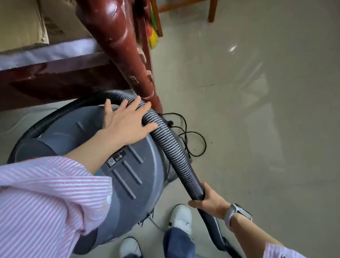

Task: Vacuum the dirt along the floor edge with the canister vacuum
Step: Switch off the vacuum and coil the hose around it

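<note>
The grey drum-shaped canister vacuum (pixel 113 164) stands on the pale tiled floor (pixel 256 120) right at your feet, beside the dark red turned wooden furniture leg (pixel 113 29), and your left hand (pixel 124 121) lies flat and released on its lid, fingers straight over the ribbed grey flexible hose (pixel 168 144), likely to steady the body. Your right hand (pixel 208 200) is clenched round the hose's black end cuff, probably to steer the wand, whose nozzle is out of view
</note>
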Demonstrator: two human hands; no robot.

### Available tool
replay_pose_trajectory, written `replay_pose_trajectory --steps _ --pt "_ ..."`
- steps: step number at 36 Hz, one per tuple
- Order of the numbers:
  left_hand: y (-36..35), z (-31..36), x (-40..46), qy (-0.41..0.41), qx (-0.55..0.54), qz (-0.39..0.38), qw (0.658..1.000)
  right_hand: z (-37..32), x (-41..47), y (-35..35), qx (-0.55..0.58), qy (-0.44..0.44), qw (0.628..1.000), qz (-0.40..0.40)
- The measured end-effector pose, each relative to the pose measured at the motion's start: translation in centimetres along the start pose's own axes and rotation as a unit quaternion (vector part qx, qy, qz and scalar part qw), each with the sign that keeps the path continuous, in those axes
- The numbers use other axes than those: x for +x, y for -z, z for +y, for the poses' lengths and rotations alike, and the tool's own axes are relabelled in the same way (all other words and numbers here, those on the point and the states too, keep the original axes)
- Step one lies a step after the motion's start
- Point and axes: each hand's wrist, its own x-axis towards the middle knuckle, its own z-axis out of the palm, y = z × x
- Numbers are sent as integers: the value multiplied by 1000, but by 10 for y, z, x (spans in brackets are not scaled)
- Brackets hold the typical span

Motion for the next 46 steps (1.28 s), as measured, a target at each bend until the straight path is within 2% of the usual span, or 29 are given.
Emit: replay_pose_trajectory --steps 6,10,14,21,29,35,38,46 --pt "-4 16 -2 43 1 17 999 46 -22 -13 20 -22 997 75" --pt "-13 23 -10 30 14 82 996 62 -38 -28 -4 26 990 141" --pt "-8 26 -10 18 37 77 996 60 -40 -38 -12 52 986 157" --pt "-5 37 -2 35 92 50 994 59 -32 -47 3 47 989 139" --pt "-28 53 18 34 184 40 982 72 -27 -20 -7 11 992 126" --pt "-29 50 16 19 187 55 981 93 -25 -12 -42 -27 995 85" --pt "-31 51 16 29 180 55 982 101 -33 -14 -13 -40 994 103" --pt "-32 59 -3 57 140 54 987 98 -74 -18 -37 -39 988 145"
